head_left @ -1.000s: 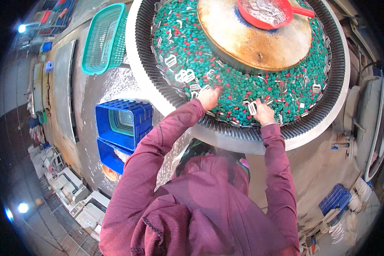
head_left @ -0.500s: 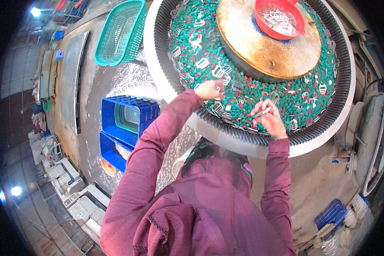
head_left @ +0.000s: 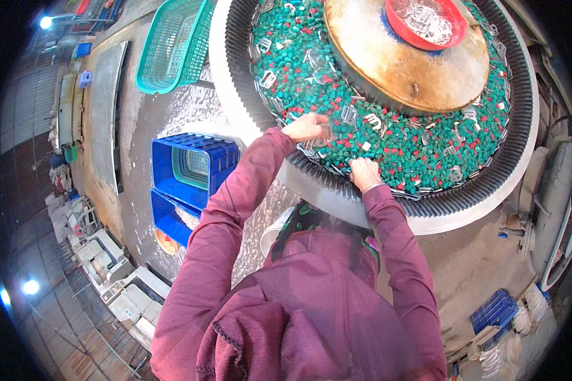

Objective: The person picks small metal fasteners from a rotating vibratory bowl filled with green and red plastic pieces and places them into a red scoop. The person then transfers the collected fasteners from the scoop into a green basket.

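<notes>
Matt green and red pellets [head_left: 311, 76] are filling the ribbed black rubber tub [head_left: 521, 140], with shiny metal clips [head_left: 349, 114] glinting among them. The brown dome [head_left: 413, 70] is looking dull and worn, the sleeves [head_left: 235, 209] soft cloth, the crates [head_left: 190, 165] glossy plastic.

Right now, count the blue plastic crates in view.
3: two blue crates by the person's left arm, one upper and one lower, and a smaller blue crate at lower right. Others may be hidden.

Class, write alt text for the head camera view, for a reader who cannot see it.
Seen from above, a person in a maroon top reaches both hands, left hand and right hand, into a round vibratory tub full of green and red pellets and small metal clips; blue crates stand nearby.
</notes>
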The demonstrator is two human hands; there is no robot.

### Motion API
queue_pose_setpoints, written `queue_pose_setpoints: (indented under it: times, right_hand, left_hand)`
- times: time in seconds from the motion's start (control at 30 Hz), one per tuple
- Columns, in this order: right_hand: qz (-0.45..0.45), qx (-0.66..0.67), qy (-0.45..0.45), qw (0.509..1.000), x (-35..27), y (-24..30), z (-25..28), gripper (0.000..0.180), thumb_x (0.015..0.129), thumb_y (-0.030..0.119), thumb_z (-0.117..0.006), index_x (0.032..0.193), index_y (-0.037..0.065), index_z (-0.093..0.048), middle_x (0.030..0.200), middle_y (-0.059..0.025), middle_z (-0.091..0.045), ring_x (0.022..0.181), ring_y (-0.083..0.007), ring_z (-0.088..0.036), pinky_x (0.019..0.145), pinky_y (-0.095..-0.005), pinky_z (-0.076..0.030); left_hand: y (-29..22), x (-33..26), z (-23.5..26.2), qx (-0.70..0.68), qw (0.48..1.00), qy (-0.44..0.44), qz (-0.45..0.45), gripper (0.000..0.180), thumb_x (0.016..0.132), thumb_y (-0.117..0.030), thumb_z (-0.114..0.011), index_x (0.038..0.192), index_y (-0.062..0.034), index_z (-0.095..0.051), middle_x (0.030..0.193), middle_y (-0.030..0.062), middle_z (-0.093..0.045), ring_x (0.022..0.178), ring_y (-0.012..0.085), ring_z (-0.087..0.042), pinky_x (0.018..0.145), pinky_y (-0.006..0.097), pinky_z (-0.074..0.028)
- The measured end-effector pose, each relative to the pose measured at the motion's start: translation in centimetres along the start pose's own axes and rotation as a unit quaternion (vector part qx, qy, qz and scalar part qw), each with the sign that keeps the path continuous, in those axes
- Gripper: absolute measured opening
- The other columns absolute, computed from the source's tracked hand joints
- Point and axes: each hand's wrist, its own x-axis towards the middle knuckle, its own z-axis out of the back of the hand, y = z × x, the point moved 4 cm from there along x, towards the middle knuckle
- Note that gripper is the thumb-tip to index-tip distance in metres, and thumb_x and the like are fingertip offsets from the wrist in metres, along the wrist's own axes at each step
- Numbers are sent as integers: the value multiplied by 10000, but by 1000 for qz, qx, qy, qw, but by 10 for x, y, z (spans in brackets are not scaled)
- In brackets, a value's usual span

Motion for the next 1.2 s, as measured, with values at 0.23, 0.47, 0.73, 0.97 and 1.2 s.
queue_pose_setpoints:
  times: [0.23,0.47,0.73,0.97,1.2]
  right_hand:
    - [-98,522,5,847,-35,-50,63,174,749,206,-630,843,61,-641,688,-51,-606,643,-157,-603,527,-303,-478]
    - [56,858,18,511,-83,-74,94,495,735,232,-647,1147,18,-478,963,-153,-608,701,-240,-644,446,-272,-483]
    - [116,923,-134,342,-99,-69,104,377,705,151,-658,1043,96,-500,737,-43,-510,602,-182,-497,473,-288,-410]
    - [-41,839,-204,503,-98,-99,168,246,871,222,-577,1067,79,-538,883,-49,-627,676,-174,-635,520,-269,-517]
    - [92,721,-284,626,-25,-102,325,242,922,235,-487,995,15,-556,857,-55,-620,704,-128,-608,583,-290,-529]
  left_hand:
    - [-7,-19,-26,386,921,51,6,284,691,-156,-551,946,-65,-636,822,109,-661,769,237,-649,639,355,-511]
    - [1,9,-96,599,794,89,55,293,763,-334,-596,934,-114,-685,930,75,-667,880,226,-641,712,402,-506]
    - [85,60,-157,649,756,71,-56,271,839,-270,-467,939,-101,-654,1016,115,-593,1042,325,-504,964,516,-291]
    - [2,4,-95,603,780,-29,-165,232,703,-290,-556,618,-93,-644,621,105,-608,658,263,-616,570,420,-457]
    - [-170,-28,35,283,929,-126,-203,435,780,-401,-537,747,22,-629,649,169,-613,574,249,-597,532,361,-456]
